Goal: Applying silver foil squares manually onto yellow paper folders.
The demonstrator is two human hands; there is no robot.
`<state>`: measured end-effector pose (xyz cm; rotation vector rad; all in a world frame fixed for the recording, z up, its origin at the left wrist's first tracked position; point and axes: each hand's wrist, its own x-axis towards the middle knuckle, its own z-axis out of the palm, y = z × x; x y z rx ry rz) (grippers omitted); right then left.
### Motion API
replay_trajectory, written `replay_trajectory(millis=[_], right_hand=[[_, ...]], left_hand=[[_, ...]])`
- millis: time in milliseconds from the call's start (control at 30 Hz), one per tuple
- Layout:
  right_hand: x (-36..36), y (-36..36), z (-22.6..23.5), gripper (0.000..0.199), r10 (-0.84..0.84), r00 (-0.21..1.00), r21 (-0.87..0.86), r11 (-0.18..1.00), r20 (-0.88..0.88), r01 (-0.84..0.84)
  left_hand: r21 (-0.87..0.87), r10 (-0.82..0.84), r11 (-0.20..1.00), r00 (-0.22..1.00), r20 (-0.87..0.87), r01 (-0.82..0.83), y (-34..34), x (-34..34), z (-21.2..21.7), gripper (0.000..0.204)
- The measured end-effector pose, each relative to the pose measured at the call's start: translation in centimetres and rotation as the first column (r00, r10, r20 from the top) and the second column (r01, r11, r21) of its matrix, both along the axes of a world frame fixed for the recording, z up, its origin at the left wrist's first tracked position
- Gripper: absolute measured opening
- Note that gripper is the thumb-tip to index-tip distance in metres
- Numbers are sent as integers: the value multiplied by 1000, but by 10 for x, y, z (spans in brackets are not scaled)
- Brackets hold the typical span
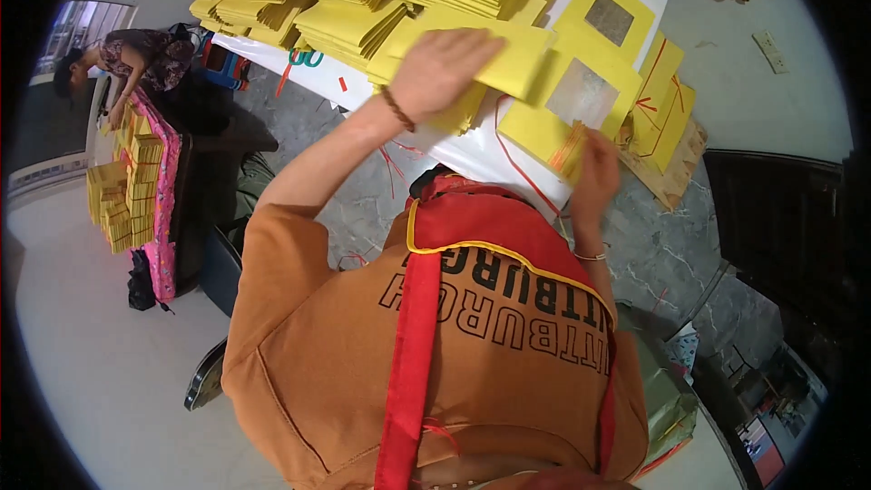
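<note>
Two bare hands are at work over a white table [476, 152] at upper centre, and its near edge runs slantwise from the upper left down to the centre, with a strip of white showing along it. The left hand [445, 68] lies palm down with fingers stretched out on a folded yellow piece [522, 73], which sits top centre. The right hand [599, 168] is right of centre, fingers bent in by some orange strands [569, 150]; it's blurry, so I can't tell if it's actually gripping them. Grey floor shows between the table edge and the left forearm.

Containers: there's a dark bin [222, 263] left of centre and a green sack [667, 390] at lower right, can't see what's in either.

As for what's crowding things, yellow stacks [354, 32] fill the top of the frame, just beyond the left hand. A yellow windowed piece [522, 132] lies under the strands, and a red cord [522, 168] trails over the table edge near it. Green-handled scissors [307, 58] are at upper left on the white. Brown paper [671, 186] with yellow pieces on it is right of the right hand. Far left, another person [150, 63] bends over a pink-covered table [166, 218] with more yellow piles.
</note>
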<state>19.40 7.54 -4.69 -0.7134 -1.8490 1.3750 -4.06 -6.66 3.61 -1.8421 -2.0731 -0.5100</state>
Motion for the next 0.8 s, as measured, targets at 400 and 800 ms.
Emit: replay_trajectory(millis=[400,800], right_hand=[[-128,-71,-17,66,382,924,-719,646,12,-257],[-154,-66,-48,46,366,926,-826,547,94,-132]], left_hand=[[-319,29,947,976,216,42,-64,-43,-76,51],[-204,251,667,-41,967,-717,-100,-45,-122,52]])
